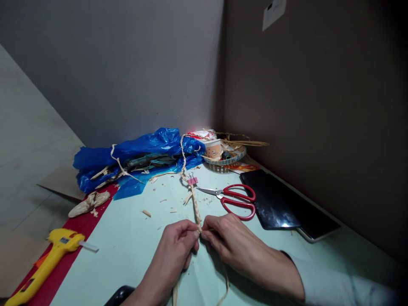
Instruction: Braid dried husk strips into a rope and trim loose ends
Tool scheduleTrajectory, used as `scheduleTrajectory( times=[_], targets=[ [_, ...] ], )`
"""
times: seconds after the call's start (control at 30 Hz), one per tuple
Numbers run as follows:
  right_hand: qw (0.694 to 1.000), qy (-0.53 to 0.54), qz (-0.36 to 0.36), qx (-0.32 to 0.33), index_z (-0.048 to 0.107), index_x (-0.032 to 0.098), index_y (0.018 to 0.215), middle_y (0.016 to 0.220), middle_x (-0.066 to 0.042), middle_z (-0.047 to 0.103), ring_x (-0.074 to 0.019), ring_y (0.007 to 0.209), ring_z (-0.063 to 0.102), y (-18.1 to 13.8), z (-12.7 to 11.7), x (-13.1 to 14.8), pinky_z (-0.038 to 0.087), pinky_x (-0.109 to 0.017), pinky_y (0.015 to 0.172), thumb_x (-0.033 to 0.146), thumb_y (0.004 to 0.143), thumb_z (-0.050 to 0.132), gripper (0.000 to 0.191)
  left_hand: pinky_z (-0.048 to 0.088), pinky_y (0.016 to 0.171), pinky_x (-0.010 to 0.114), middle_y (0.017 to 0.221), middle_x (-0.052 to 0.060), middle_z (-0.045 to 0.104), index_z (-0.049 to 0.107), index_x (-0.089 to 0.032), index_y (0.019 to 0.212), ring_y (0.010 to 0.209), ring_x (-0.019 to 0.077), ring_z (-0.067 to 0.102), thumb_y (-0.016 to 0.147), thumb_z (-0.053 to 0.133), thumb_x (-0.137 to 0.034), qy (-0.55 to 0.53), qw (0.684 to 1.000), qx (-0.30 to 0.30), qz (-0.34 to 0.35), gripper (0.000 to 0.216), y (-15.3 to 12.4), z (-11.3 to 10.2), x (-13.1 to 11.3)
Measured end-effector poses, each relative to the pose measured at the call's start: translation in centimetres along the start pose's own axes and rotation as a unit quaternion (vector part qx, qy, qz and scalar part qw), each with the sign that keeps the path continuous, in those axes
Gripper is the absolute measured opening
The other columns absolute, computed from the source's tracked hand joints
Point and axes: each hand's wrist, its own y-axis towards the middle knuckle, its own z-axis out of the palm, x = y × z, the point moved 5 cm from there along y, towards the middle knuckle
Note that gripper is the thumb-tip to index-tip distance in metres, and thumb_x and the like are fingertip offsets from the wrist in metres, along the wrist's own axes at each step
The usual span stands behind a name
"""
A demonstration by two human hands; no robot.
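While the two bare hands meet at the near part of the pale green tabletop [127,238], a narrow straw-coloured braid [196,208] runs away from them up the middle. The left hand [175,246] pinches its lower end between thumb and curled fingers; the right hand [229,238] pinches the same spot from the other side, fingertips almost meeting. Loose pale fibre strands [227,280] trail below the hands. A small pink binder clip [193,181] sits on the braid farther up, and beyond it the plaited length continues against a crumpled blue plastic bag [149,142].

Just right of the braid lie red-handled metal scissors [219,193], their tips pointing toward the clip. To their right rests a glossy black flat panel [270,202]. A shallow round woven basket [228,160] stands at the back. On the left are a pale bundle of fibre [89,204] and a yellow glue gun [52,259].
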Motion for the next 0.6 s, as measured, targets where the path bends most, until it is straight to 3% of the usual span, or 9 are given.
scheduleTrajectory(
  times=[0.2,0.4,0.6],
  targets=[
    [0.999,-0.032,0.0,0.024,0.055,0.019,0.07,0.057,0.001,0.053,-0.011,0.049,0.033,0.1,-0.5,0.0,0.024,-0.026,0.051,0.026,0.094,0.046,0.026,0.027,0.047,0.023,0.052,-0.005,0.049,0.057,-0.016,0.064,0.047,0.0089,0.038,0.076,0.057,-0.028,0.064,0.996,-0.043,0.042,0.017,-0.1,-0.2,-0.7],
    [0.993,-0.113,-0.013,0.001,0.055,0.018,0.071,0.069,-0.006,0.063,-0.0148,0.058,0.048,-0.4,-1.4,0.7,0.026,-0.028,0.056,0.02,0.091,0.045,0.022,0.026,0.051,0.026,0.053,-0.005,0.046,0.05,-0.02,0.059,0.053,0.013,0.038,0.078,0.056,-0.03,0.129,0.987,-0.074,0.057,0.023,-0.3,-0.1,-1.0],
    [0.984,-0.155,-0.085,-0.021,0.056,0.019,0.083,0.076,-0.005,0.064,-0.0178,0.063,0.054,-1.5,0.2,2.3,0.029,-0.031,0.057,0.013,0.084,0.048,0.01,0.026,0.052,0.025,0.052,-0.005,0.045,0.046,-0.021,0.054,0.053,0.0127,0.038,0.077,0.057,-0.03,0.099,0.992,-0.054,0.06,0.027,-0.1,0.1,-0.9]
  ],
)
